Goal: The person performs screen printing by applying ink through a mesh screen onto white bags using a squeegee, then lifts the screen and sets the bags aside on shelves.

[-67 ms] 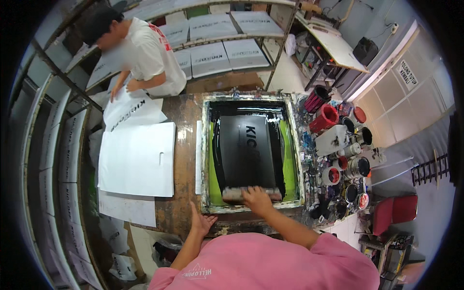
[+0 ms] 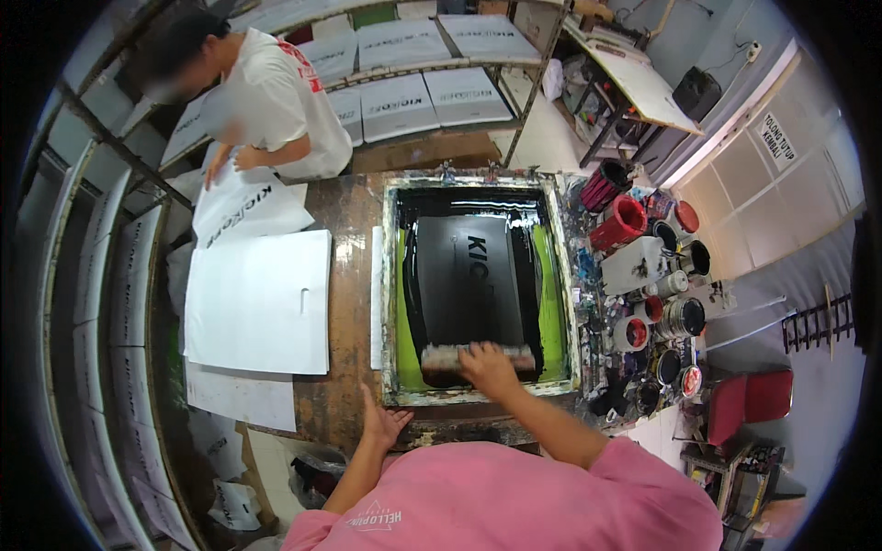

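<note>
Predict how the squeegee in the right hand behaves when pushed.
The squeegee should be stiff: its bar looks straight. It likely slides easily, with glossy black ink on the screen. Its ends might swivel, as only the right hand holds it.

At centre I see glossy black ink (image 2: 473,203) inside a rough, paint-crusted rectangular frame (image 2: 390,294); toward the left, a scuffed brown wooden tabletop (image 2: 349,285) and smooth, matt white sheets (image 2: 257,303).

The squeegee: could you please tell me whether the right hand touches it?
Touching: the head view shows the right hand gripping the squeegee from above.
</note>
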### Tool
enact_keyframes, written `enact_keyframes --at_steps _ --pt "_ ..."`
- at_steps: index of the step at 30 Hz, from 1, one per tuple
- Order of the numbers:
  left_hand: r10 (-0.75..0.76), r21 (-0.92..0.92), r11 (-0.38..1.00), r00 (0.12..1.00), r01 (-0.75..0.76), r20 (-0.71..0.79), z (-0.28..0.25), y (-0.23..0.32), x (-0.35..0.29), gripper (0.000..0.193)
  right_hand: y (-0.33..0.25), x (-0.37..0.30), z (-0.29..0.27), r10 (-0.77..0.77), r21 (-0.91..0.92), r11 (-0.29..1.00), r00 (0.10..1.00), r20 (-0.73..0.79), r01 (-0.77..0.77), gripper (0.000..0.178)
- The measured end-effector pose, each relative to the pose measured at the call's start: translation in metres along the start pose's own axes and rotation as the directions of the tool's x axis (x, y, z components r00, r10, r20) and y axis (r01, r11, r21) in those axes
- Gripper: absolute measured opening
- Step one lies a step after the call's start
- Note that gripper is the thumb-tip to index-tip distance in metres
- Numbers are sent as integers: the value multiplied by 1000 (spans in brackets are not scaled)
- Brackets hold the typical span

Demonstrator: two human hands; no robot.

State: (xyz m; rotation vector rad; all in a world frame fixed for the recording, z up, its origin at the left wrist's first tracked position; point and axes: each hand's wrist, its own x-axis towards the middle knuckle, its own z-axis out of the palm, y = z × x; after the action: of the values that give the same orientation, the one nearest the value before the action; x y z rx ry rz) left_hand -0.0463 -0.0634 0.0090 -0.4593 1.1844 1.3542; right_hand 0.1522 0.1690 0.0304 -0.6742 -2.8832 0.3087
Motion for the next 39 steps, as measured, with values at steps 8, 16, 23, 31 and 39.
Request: enact_keyframes --at_steps 8,16,23,31,39 --pt "-125 -65 989 990 129 67 -7 15 4 142 131 204 12 27 -42 999 993 -117 -32 39" --pt "-121 61 991 990 117 77 3 18 -3 115 201 315 -32 -20 28 999 998 58 18 42" --pt "-12 157 988 997 0 73 8 17 -25 106 168 262 -14 -11 39 999 1000 1 11 37" --pt "164 137 976 985 -171 58 7 11 -38 101 42 92 -62 -12 82 997 991 134 1 43" --pt "494 -21 852 791 -523 360 71 72 -129 78 -52 24 -226 -22 -32 999 991 -129 18 39"
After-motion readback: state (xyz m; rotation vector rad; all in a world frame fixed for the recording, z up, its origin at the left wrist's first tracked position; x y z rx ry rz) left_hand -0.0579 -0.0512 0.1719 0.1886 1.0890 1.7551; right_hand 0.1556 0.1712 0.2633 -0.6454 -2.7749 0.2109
